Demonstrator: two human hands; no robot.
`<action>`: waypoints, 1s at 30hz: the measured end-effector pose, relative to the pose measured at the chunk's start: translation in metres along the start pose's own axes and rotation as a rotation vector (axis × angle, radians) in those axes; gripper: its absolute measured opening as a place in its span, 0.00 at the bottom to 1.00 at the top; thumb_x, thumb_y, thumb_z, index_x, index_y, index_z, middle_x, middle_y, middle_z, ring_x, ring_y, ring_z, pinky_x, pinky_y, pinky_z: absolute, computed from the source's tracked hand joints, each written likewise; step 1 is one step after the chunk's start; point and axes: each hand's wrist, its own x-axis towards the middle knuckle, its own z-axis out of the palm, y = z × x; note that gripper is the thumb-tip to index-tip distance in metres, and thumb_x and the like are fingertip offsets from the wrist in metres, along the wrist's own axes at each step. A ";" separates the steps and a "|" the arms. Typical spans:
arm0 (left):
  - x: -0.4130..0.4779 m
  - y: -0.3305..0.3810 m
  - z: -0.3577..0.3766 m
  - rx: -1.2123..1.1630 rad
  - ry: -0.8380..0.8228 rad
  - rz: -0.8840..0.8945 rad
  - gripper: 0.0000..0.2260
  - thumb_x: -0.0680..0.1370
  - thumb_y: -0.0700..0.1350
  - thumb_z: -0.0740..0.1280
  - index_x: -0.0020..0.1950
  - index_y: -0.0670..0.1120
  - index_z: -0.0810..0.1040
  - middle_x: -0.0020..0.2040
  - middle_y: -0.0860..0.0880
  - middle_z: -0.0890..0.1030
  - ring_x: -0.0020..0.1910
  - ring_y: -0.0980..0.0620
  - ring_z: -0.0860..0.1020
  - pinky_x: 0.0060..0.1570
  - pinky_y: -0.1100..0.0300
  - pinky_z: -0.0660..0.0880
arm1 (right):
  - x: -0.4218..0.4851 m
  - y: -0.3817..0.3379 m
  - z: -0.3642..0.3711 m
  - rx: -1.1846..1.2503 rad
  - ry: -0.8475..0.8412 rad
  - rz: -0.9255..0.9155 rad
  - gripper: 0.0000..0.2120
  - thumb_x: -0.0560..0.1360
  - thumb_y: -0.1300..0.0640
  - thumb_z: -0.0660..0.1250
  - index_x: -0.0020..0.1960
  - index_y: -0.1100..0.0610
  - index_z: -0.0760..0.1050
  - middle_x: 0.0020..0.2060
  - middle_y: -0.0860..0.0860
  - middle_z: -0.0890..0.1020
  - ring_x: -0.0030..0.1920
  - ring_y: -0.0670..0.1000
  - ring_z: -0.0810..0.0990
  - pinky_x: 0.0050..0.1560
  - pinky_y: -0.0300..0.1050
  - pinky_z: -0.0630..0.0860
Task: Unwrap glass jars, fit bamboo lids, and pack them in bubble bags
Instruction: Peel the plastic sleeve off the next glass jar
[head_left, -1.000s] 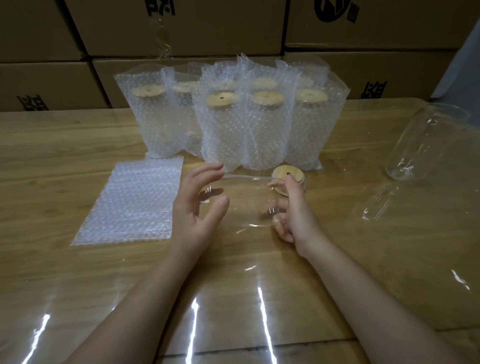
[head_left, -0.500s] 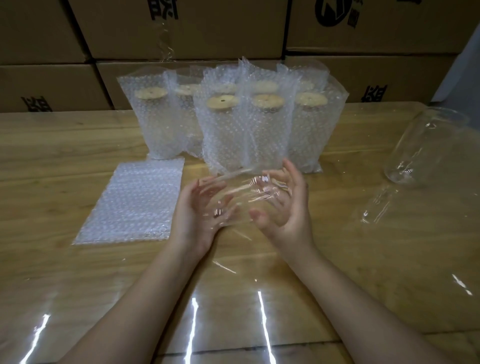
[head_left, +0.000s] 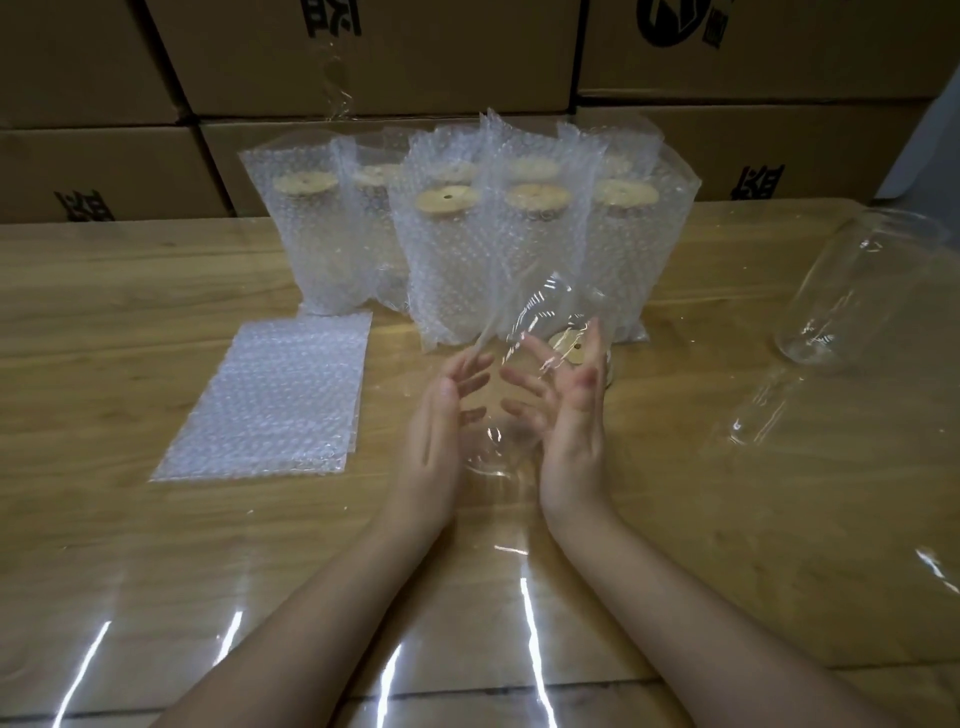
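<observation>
Here we are mid-unwrap: the left hand (head_left: 441, 415) and right hand (head_left: 574, 421) face each other, fingers fairly straight and spread, pressing a glass jar (head_left: 501, 449) between the palms, just above the table. The clear wrap (head_left: 530, 312) stands up loose beyond the fingertips, so by my reading it is partly off the jar, not fully. It's blurred there, and I cannot tell whether any finger pinches the film.

What's done? Beyond both hands stands a cluster of packed jars (head_left: 457, 249), each in a bubble bag with a bamboo lid on top, several of them, close together. What's left? This jar needs its wrap off and its lid on. A loose bamboo lid (head_left: 569, 347) waits on the table just past the right hand's fingers. A flat stack of bubble bags (head_left: 275, 400) lies out to the left of the left hand. Well off to the right of the right hand lies a second jar (head_left: 857, 286) on its side, no lid on it.

The table (head_left: 130, 312) is pale wood under a glossy clear cover (head_left: 779, 519) catching streaks of light. Behind it, a wall of stacked cardboard boxes (head_left: 363, 52)
</observation>
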 end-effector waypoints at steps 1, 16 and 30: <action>-0.003 0.001 0.000 0.107 -0.069 0.108 0.18 0.81 0.55 0.51 0.70 0.56 0.65 0.68 0.57 0.74 0.66 0.54 0.74 0.61 0.51 0.74 | 0.002 0.000 -0.001 0.022 0.023 0.040 0.31 0.68 0.24 0.53 0.68 0.33 0.56 0.55 0.42 0.81 0.51 0.47 0.82 0.52 0.49 0.77; -0.003 0.018 0.007 0.051 -0.090 0.141 0.20 0.77 0.47 0.63 0.68 0.60 0.69 0.78 0.53 0.59 0.76 0.49 0.61 0.71 0.50 0.65 | -0.003 0.000 -0.003 -0.081 -0.157 -0.018 0.34 0.73 0.44 0.61 0.72 0.39 0.45 0.77 0.47 0.52 0.76 0.49 0.57 0.74 0.50 0.61; 0.006 0.014 -0.003 -0.427 -0.029 -0.428 0.23 0.81 0.61 0.51 0.70 0.52 0.69 0.58 0.48 0.83 0.59 0.49 0.80 0.51 0.55 0.78 | -0.009 0.000 0.001 -0.695 -0.350 -0.674 0.17 0.72 0.58 0.63 0.59 0.58 0.80 0.70 0.57 0.69 0.75 0.57 0.58 0.74 0.61 0.53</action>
